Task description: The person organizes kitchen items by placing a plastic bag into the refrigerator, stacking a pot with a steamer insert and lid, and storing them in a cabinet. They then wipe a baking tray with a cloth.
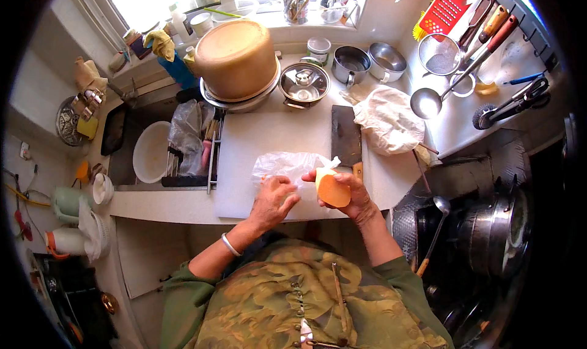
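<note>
My right hand [360,200] grips a cut piece of orange vegetable [334,189], its flat cut face turned up toward me. A thin clear plastic bag [289,163] lies crumpled on the white cutting board [275,129], and a twisted white end of it shows just behind the vegetable. My left hand [274,201] hovers at or rests on the near side of the bag, fingers loosely curled and thumb apart; I see nothing held in it. To the right of the bag, a cleaver [346,135] lies flat along the board's edge, its wooden handle partly hidden by my right hand.
Left of the board, a sink [133,165] holds a white basin [153,151] and a rack with plastic bags. Behind stand a large upturned brown pot [236,60] and a lidded steel pot [304,84]. A cream cloth [390,119] lies right, near the stove [458,239].
</note>
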Motion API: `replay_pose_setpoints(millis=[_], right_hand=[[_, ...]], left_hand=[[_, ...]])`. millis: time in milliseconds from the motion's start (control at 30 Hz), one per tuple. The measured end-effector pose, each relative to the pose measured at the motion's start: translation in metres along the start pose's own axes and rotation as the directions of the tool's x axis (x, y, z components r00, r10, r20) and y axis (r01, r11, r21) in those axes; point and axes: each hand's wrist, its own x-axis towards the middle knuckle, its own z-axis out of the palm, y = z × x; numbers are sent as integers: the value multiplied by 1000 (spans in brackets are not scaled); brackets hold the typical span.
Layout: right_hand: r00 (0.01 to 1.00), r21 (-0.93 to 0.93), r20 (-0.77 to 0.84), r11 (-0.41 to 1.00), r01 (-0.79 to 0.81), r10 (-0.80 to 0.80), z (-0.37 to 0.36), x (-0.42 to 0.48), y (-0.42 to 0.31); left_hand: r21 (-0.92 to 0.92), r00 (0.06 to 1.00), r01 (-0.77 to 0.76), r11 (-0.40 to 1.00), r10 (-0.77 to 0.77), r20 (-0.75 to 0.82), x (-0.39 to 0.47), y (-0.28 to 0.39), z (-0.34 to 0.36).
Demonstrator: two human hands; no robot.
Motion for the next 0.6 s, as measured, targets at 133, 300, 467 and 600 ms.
replay_pose_setpoints(millis=[133,300,467,600], right_hand=[[999,79,8,996,-37,36,10,3,12],[987,220,152,972,-76,43,9,9,21],[1000,39,-10,999,0,1,-2,9,22],[999,-224,-45,974,-39,29,9,1,18]], left_hand=[[-212,969,166,963,-200,-147,16,15,5],[-682,953,303,665,-228,201,9,8,21],[-848,890,377,373,-400,219,11,2,16],[-872,908,282,400,-405,108,12,12,5]])
